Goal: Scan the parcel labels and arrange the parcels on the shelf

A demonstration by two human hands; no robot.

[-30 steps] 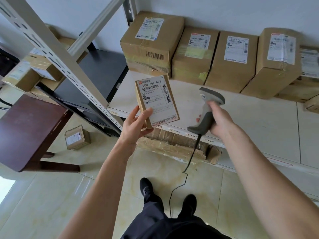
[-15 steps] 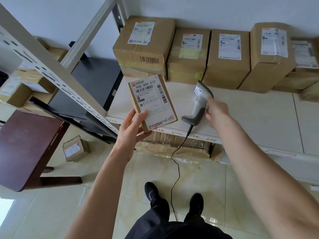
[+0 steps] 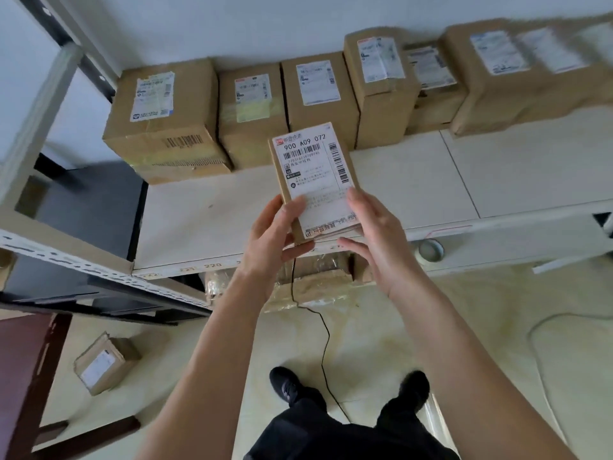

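While both hands, left [image 3: 275, 234] and right [image 3: 371, 227], grip one labelled parcel [image 3: 311, 174] (label up), boxed parcels [image 3: 252, 107] line the shelf [image 3: 414, 187] at 12 o'clock.

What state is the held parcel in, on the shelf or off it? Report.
Off the shelf: the small parcel is held up between left hand and right hand.
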